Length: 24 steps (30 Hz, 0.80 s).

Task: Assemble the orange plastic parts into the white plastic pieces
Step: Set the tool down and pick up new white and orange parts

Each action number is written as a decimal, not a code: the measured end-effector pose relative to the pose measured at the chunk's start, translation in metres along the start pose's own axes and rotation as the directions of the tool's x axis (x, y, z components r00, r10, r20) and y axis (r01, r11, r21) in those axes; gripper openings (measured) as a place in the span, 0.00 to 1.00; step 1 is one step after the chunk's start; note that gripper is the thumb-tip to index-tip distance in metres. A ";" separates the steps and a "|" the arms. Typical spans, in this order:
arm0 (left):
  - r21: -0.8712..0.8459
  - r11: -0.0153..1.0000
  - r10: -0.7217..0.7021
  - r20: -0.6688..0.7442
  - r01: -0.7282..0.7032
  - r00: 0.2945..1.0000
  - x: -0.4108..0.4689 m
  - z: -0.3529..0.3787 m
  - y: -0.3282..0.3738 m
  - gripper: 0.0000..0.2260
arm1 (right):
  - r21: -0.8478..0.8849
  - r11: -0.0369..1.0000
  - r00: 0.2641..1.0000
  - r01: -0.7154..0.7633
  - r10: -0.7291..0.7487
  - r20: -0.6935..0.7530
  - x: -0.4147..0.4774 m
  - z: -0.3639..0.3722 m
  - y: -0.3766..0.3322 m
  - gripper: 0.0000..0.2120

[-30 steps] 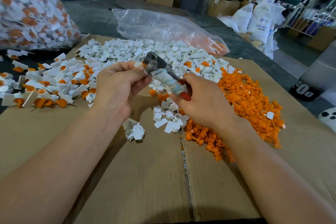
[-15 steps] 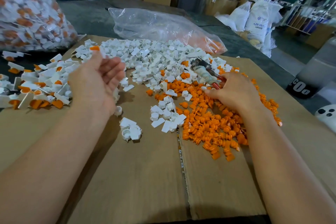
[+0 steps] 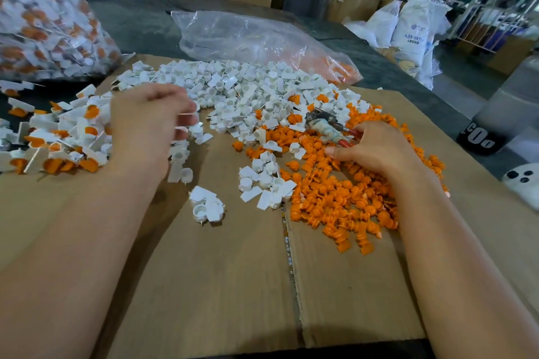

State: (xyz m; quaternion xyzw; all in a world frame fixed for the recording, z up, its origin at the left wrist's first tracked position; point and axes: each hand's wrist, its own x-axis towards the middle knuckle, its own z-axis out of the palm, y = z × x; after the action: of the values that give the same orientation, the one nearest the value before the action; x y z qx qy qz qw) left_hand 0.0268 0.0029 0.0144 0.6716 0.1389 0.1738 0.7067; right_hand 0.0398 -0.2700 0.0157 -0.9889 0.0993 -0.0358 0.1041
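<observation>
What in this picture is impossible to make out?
All in the head view:
1. Left hand: its fingertips are motion-blurred, so it is unclear whether they pinch anything.
2. Tool: handle end hidden inside the right hand.
3. Bag of assembled parts: cut off by the top and left edges.
4. White sack: lettering too small and blurred.

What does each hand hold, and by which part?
The right hand holds the metal tool by its red handle. The left hand is blurred; cannot tell.
</observation>
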 end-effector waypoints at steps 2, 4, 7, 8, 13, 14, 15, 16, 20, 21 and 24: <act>0.419 0.873 0.237 0.080 -0.248 0.968 -0.005 0.004 -0.007 0.06 | -0.033 0.999 1.000 0.011 -0.011 0.013 0.001 0.000 0.000 0.37; 0.661 0.656 0.322 0.189 -0.363 0.928 -0.007 0.006 -0.013 0.08 | -0.044 0.999 0.999 0.021 -0.020 0.026 0.001 0.001 0.000 0.38; 0.820 0.421 0.243 0.310 -0.388 0.919 -0.002 0.008 -0.018 0.11 | -0.045 0.999 0.999 0.029 -0.027 0.044 0.002 0.003 0.000 0.40; 0.855 0.342 0.217 0.333 -0.391 0.918 -0.001 0.008 -0.020 0.12 | -0.039 0.999 0.999 0.029 -0.027 0.046 0.002 0.003 0.000 0.41; 0.890 0.205 0.172 0.376 -0.406 0.911 -0.001 0.010 -0.026 0.13 | -0.015 0.999 0.998 0.033 -0.032 0.055 0.003 0.004 0.001 0.43; 0.893 0.190 0.164 0.380 -0.407 0.910 0.000 0.011 -0.027 0.13 | -0.015 0.999 0.998 0.034 -0.033 0.055 0.003 0.004 0.001 0.43; 0.896 0.176 0.158 0.382 -0.407 0.910 0.001 0.011 -0.028 0.14 | -0.014 0.999 0.998 0.035 -0.034 0.054 0.003 0.003 0.001 0.43; 0.898 0.168 0.153 0.384 -0.407 0.911 0.002 0.011 -0.028 0.15 | -0.011 0.999 0.998 0.036 -0.036 0.053 0.002 0.004 0.002 0.43; 0.887 0.190 0.158 0.395 -0.421 0.905 0.000 0.011 -0.029 0.16 | 0.027 0.998 0.998 0.050 -0.051 0.038 0.001 0.003 0.002 0.40; 0.882 0.203 0.168 0.397 -0.426 0.902 0.000 0.012 -0.029 0.15 | 0.039 0.998 0.998 0.057 -0.058 0.020 0.000 0.002 0.002 0.38; 0.849 0.229 0.209 0.434 -0.476 0.876 0.000 0.012 -0.029 0.13 | 0.080 0.994 0.994 0.070 -0.063 -0.092 -0.002 -0.001 0.001 0.34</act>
State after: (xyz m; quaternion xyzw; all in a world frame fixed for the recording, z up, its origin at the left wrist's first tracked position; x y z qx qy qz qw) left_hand 0.0334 -0.0089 -0.0134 0.9816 -0.0208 0.1327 0.1356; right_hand 0.0378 -0.2705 0.0167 -0.9839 0.0693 -0.0873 0.1396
